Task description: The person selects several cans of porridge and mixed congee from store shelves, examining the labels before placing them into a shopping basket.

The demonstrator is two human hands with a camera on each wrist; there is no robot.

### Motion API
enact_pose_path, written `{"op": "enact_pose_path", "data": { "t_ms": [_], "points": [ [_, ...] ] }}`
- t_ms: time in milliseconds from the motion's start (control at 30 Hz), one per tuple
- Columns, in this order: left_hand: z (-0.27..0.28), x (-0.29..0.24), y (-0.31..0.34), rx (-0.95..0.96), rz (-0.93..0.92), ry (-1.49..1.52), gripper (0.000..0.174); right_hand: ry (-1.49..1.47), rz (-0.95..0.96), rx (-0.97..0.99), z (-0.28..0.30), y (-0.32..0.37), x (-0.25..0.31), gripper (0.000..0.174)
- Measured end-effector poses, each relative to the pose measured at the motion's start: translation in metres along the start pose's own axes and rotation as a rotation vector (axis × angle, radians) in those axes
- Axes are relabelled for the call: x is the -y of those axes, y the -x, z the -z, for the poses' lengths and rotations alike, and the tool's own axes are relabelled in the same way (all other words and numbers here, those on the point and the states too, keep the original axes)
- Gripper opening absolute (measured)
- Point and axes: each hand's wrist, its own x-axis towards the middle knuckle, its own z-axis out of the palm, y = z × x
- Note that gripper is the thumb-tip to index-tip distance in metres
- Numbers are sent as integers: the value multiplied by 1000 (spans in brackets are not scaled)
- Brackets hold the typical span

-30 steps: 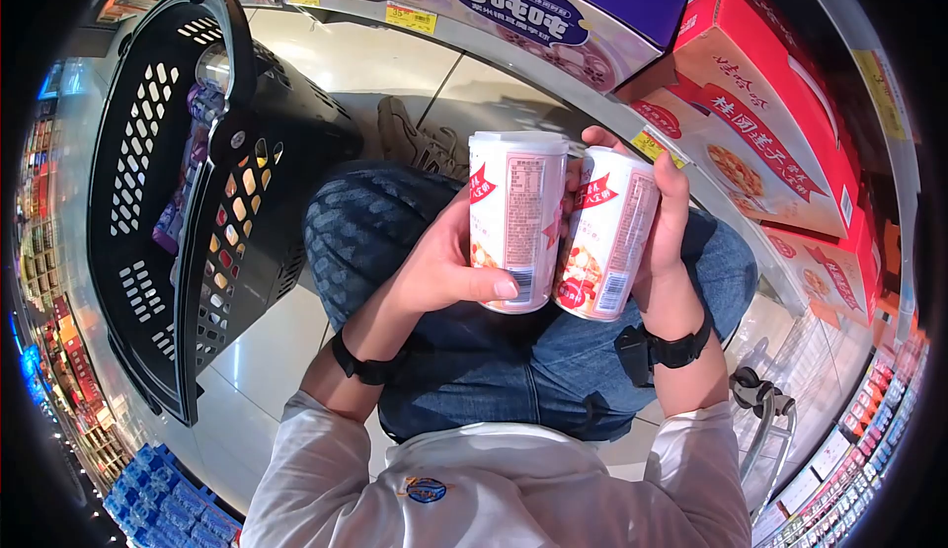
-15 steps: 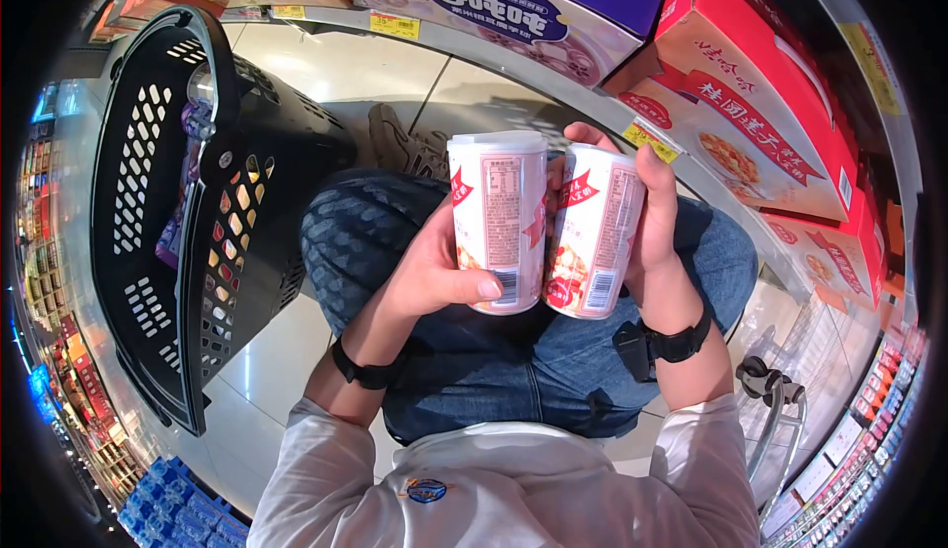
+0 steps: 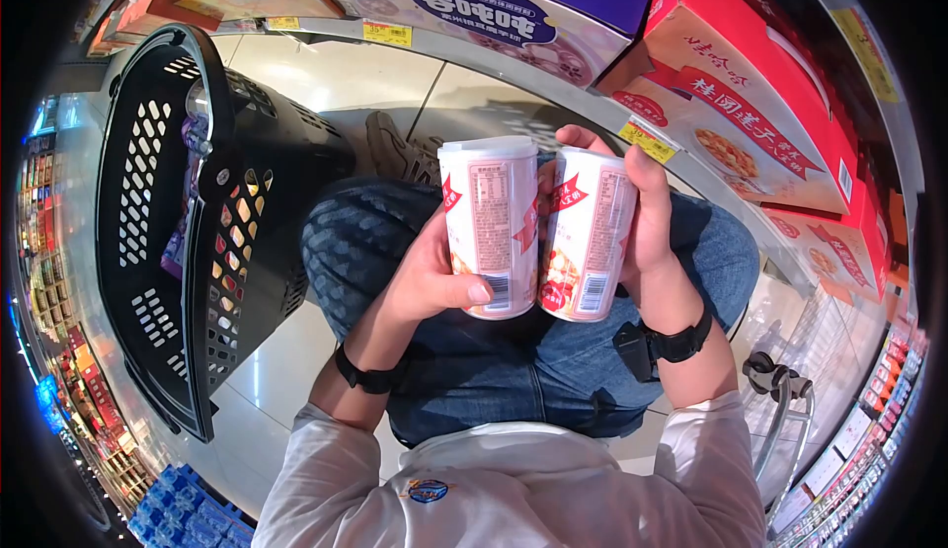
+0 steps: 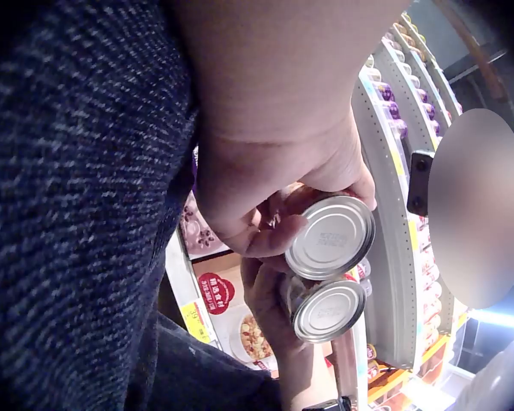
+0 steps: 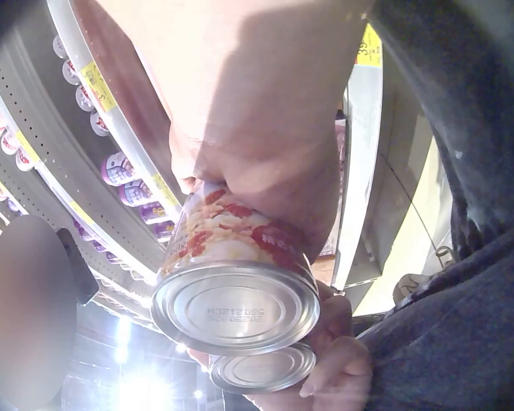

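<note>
Two white cans with red banners, nutrition panels and barcodes are held side by side above the person's lap. The left hand (image 3: 430,276) grips the left can (image 3: 491,222), its thumb across the lower label by the barcode. Around the right can (image 3: 588,237), which leans slightly, curl the fingers of the right hand (image 3: 647,217), thumb up along its side. Both printed labels face the head camera. Stamped print shows on the left can's silver base (image 4: 330,238) in the left wrist view, and on the right can's base (image 5: 236,308) in the right wrist view.
A black shopping basket (image 3: 207,252) with purple packages (image 3: 183,193) inside stands at the left. Along the low shelf ahead are a purple carton (image 3: 484,5) and red gift boxes (image 3: 750,104), with yellow price tags (image 3: 647,138) on the edge. A metal-tube frame (image 3: 780,390) is at right.
Both cans have shifted a little left in the head view, and the right one leans less than before. The basket and shelf also shift slightly in view. Both hands keep their grips.
</note>
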Motion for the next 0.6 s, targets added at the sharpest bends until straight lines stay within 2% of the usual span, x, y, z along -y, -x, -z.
{"op": "enact_pose_path", "data": {
  "t_ms": [233,300,433,500,600],
  "points": [
    [0,0,2,-20,21,3,106,9,7,-22,-1,0,-1,71],
    [1,1,3,-22,9,0,106,71,-4,-26,-1,-1,-1,78],
    [1,2,3,-19,2,17,107,82,-8,-32,-3,0,-1,78],
    [-1,2,3,-39,3,17,108,-8,14,-9,-1,0,-2,67],
    [0,2,4,-45,5,13,108,6,19,-20,-2,0,-2,67]
  ]
}}
